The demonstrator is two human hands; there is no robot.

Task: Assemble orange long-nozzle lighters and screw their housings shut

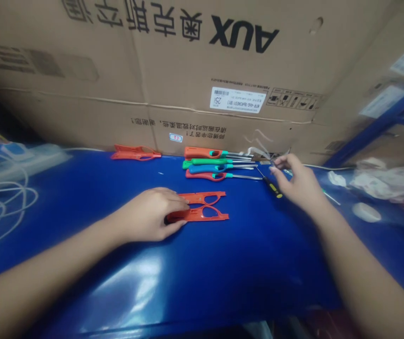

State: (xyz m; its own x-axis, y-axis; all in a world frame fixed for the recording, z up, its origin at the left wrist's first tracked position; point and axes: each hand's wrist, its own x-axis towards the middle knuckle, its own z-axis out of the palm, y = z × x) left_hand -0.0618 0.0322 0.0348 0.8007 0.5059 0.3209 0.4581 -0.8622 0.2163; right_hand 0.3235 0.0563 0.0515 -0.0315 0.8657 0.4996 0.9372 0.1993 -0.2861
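At the far side, your brown cardboard box (173, 70) carries bold black "AUX" and Chinese characters, printed upside down. Smooth, glossy blue tabletop (223, 282) spreads before you. Your left hand (157, 214) curls part-closed over the left ends of two hollow orange plastic shells (192, 215), lying near, side by side; your right hand (299, 181) closes to a pinch. Far, between box and shells, four lighters (202, 168) have slim metallic tubes. The box's white label (238, 100) reads "25". A black-and-yellow screwdriver (271, 187) lies right. Your pinch holds a small blurred piece (272, 163).
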